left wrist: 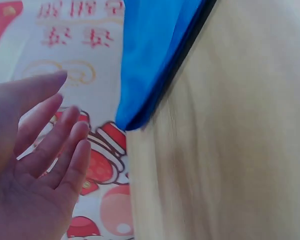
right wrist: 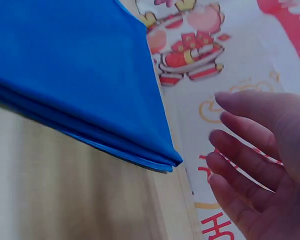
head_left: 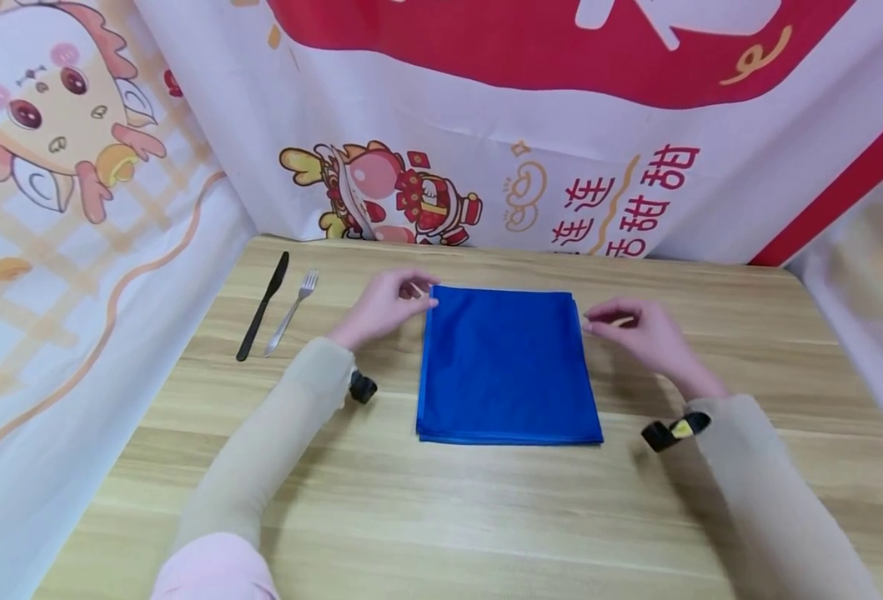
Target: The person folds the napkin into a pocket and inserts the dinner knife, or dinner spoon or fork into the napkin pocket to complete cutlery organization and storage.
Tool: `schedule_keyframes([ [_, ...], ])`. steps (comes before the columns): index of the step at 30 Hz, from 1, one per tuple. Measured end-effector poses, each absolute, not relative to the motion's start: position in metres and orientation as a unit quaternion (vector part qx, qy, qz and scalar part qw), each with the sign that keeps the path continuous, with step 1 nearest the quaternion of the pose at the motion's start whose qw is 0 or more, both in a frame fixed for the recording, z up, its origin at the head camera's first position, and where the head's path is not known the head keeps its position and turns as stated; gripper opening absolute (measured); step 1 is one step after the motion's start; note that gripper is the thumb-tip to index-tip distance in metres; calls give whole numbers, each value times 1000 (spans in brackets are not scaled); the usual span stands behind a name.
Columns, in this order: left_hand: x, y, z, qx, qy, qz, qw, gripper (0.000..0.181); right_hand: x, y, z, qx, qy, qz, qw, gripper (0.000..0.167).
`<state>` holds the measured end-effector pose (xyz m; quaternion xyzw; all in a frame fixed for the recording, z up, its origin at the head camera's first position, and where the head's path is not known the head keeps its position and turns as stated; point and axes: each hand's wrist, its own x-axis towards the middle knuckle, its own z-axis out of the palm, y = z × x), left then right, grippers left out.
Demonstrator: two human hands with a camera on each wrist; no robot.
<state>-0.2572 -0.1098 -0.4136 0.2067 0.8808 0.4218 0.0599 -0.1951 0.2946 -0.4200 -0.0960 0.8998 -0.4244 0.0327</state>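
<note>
A blue cloth (head_left: pixel 509 367), folded into a near-square with several layers at its edges, lies flat on the wooden table. By its far left corner is my left hand (head_left: pixel 392 304), fingers loosely bent. The left wrist view shows that hand (left wrist: pixel 45 155) with thumb and fingers spread apart and nothing between them, beside the cloth (left wrist: pixel 150 55). Just off the far right edge hovers my right hand (head_left: pixel 639 329), relaxed. In the right wrist view its fingers (right wrist: pixel 240 172) are slightly bent and apart from the cloth's corner (right wrist: pixel 160 150).
Left of the cloth, a black knife (head_left: pixel 263 307) and a silver fork (head_left: pixel 291 312) lie side by side on the wooden table (head_left: pixel 411 517). A printed white and red curtain (head_left: pixel 441 108) hangs along the table's far edge, with more printed fabric (head_left: pixel 73 250) at the left.
</note>
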Motion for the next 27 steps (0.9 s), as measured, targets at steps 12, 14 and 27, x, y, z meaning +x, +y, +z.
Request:
schedule_keyframes([
  [12, -306, -100, -448, 180, 907, 364, 114, 29, -261, 281, -454, -55, 916, -396, 33, 31],
  [14, -308, -98, -449, 180, 908, 361, 111, 24, -266, 279, -460, -54, 920, -387, 34, 28],
  [27, -312, -93, -446, 162, 911, 364, 107, 17, -268, 280, -457, -57, 925, -375, 14, 17],
])
